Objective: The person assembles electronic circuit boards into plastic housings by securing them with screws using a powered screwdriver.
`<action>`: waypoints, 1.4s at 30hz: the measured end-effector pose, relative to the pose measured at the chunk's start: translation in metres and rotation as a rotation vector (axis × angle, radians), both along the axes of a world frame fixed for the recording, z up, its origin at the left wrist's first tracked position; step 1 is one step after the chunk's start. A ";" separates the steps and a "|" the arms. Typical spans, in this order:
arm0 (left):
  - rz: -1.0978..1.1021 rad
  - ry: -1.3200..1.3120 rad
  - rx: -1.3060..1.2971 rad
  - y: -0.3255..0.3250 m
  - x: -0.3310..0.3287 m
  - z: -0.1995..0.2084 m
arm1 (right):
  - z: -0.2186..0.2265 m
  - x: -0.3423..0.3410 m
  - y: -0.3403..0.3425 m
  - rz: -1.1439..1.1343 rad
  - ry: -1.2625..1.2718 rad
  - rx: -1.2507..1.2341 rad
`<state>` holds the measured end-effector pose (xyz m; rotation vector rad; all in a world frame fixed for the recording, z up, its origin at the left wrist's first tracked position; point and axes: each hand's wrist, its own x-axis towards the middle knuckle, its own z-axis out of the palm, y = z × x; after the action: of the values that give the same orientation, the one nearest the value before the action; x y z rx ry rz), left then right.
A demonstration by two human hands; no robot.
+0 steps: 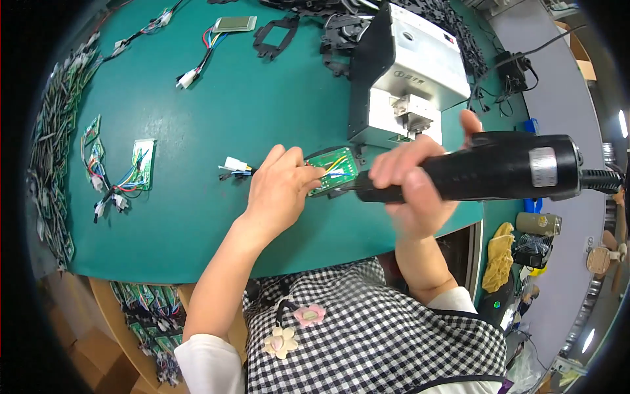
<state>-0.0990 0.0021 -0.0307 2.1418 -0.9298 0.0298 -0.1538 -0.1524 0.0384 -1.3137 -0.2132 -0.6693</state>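
Note:
My right hand (417, 190) is wrapped round a black electric screwdriver (502, 167), held nearly level with its thumb side toward me and its cord off to the right. The driver's tip end reaches the right side of a green circuit board (336, 167); the exact contact point is hidden. My left hand (277, 187) presses and steadies that board from the left, fingers closed at its edge. Yellow and blue wires cross the board, and a dark frame shows round its rim. White and black wire connectors (236, 165) stick out left of my left hand.
Behind my right hand stands a white and black machine (420, 59). Black plastic frames (275, 36) and a small wired display (235, 24) lie at the back. Wired boards (143, 164) sit on the left, beside a long heap of boards (59, 138). An open box of boards (147, 308) stands below.

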 end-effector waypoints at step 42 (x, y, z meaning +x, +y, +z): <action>0.170 -0.165 0.187 -0.002 0.182 0.037 | -0.039 0.005 -0.040 0.285 0.086 0.172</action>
<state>0.0829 -0.0004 0.0068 2.4175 -0.8694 0.2154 -0.1488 -0.1920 -0.0008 -1.1174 -0.2615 -0.3800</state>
